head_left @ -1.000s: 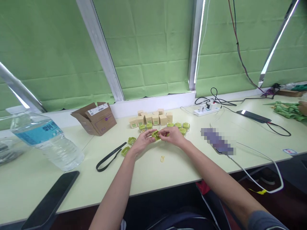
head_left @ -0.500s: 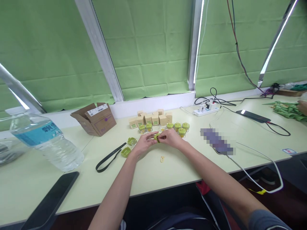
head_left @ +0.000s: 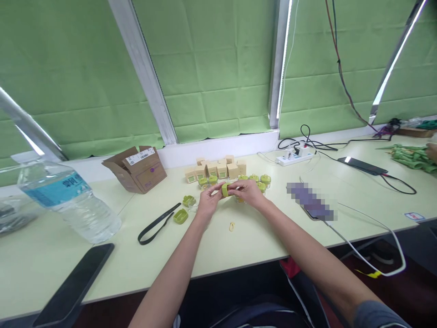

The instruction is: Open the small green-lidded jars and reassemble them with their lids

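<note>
Between my two hands is a small green lid [head_left: 225, 190], tilted up on edge. My left hand [head_left: 209, 201] pinches its left side with thumb and fingers. Curled fingers of my right hand [head_left: 249, 192] grip its right side. Just beneath my right hand, a clear jar [head_left: 240, 199] with something yellow in it is partly hidden. Several small jars with green lids [head_left: 265, 179] stand behind my hands. Left of my left hand lie loose green lids [head_left: 180, 216] beside clear pieces. A thin yellow ring [head_left: 231, 226] lies on the table nearer to me.
Small tan boxes [head_left: 233, 171] cluster behind the jars. An open carton [head_left: 139, 169], a black strap [head_left: 155, 225], a water bottle [head_left: 68, 200] and a dark phone [head_left: 77, 282] are leftward. Rightward are a power strip [head_left: 294, 156], cabled phones [head_left: 362, 166] and another person's hand [head_left: 432, 151].
The green lid has turned more upright between my fingers. Both hands have shifted slightly, and the jar under my right hand now shows. The view has moved a little.
</note>
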`<state>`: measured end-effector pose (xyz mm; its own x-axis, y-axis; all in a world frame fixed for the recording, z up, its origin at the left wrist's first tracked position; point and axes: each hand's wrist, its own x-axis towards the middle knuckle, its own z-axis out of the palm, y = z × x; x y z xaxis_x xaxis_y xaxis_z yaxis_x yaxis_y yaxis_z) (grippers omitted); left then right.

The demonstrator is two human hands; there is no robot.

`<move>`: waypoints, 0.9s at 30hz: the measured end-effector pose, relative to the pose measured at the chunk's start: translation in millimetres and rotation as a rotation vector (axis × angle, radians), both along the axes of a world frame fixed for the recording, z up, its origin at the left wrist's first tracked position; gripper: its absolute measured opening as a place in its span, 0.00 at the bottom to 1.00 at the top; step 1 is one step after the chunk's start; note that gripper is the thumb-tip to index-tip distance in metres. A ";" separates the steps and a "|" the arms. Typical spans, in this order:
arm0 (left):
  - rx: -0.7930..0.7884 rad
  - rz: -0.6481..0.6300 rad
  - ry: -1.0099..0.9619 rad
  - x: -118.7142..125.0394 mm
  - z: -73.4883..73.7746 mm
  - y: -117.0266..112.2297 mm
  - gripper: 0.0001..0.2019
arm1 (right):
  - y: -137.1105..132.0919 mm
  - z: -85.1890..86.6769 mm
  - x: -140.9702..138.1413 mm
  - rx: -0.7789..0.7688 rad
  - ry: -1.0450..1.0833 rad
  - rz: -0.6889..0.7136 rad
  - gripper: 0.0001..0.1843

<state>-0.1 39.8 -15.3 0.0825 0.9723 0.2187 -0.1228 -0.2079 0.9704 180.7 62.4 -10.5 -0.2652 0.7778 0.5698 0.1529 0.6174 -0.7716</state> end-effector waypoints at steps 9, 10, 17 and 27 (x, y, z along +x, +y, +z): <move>0.099 -0.003 0.039 3.0 2.3 -3.3 0.23 | -2.9 10.5 15.3 -0.054 -0.155 -0.024 0.14; 0.104 -0.028 0.079 4.0 2.1 -5.1 0.23 | -2.9 9.7 14.6 -0.052 -0.191 0.007 0.13; 0.305 0.068 0.281 10.9 2.4 -11.4 0.18 | 1.7 8.5 19.9 -0.066 -0.223 0.029 0.14; 0.219 -0.014 0.293 12.6 3.7 -23.3 0.23 | 5.5 0.6 22.2 -0.131 -0.156 -0.018 0.13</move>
